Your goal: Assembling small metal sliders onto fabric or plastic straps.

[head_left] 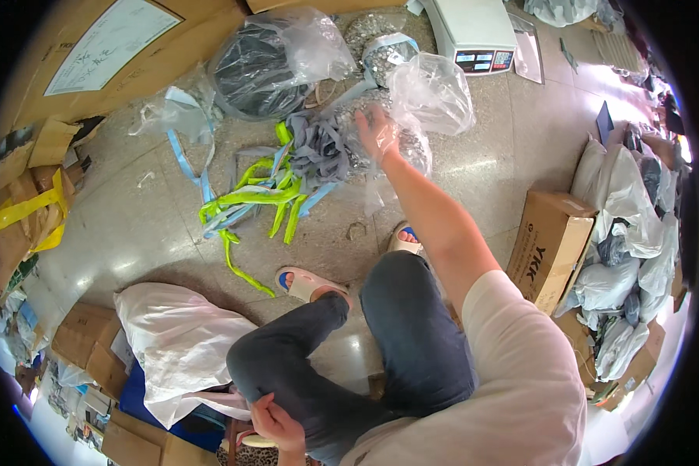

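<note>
My right hand (377,133) reaches forward to a clear plastic bag (413,151) full of small silvery-grey pieces. Its fingers are spread against the bag, and thin plastic covers part of the hand. Just left of it lies a tangled heap of grey fabric strips (318,147), with bright lime-green strips (256,194) and light-blue strips (186,159) trailing over the floor. My left hand (278,423) rests low beside my left thigh, its fingers loosely curled, and nothing shows in it.
Behind the strips sits a clear bag around a dark roll (260,70). A white digital scale (474,35) stands at the far right. Cardboard boxes (551,245) and stuffed plastic bags (610,283) line the right side. A white sack (179,342) lies near left, and a large carton (186,46) stands far left.
</note>
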`<action>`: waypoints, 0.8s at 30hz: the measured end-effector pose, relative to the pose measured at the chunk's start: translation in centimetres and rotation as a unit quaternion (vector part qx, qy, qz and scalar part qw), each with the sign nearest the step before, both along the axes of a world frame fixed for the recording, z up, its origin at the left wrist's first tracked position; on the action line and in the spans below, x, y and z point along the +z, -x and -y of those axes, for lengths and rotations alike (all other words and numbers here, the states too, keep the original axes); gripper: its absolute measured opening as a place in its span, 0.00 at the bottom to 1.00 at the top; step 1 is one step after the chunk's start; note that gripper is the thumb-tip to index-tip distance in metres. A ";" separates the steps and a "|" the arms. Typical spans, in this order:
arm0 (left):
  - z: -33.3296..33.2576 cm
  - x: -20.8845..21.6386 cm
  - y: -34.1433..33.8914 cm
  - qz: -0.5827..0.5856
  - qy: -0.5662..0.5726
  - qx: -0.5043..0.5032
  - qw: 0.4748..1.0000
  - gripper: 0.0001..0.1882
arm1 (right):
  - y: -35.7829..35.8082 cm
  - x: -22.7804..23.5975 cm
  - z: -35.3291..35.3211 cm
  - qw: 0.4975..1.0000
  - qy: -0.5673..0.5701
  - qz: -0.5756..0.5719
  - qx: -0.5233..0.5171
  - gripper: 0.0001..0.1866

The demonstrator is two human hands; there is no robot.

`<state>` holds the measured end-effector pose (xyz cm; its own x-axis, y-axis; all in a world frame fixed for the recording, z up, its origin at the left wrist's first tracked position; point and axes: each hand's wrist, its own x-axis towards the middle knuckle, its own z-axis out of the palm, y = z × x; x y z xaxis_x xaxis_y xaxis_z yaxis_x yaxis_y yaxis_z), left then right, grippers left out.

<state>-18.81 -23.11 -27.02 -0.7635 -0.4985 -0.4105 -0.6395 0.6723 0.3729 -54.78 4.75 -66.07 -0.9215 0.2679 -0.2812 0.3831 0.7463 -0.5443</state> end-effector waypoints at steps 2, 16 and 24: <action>-0.4 -0.2 0.8 -0.001 -0.010 -0.006 1.000 0.09 | -0.1 -1.6 -1.4 0.998 0.048 -0.039 0.018 0.33; -1.9 0.4 1.6 -0.007 -0.029 -0.041 0.999 0.09 | -1.3 -2.5 -5.8 0.853 0.508 0.049 -0.105 0.20; -2.6 3.5 0.2 0.029 -0.031 -0.055 0.998 0.08 | -1.4 4.5 -5.8 0.682 0.610 0.176 -0.363 0.13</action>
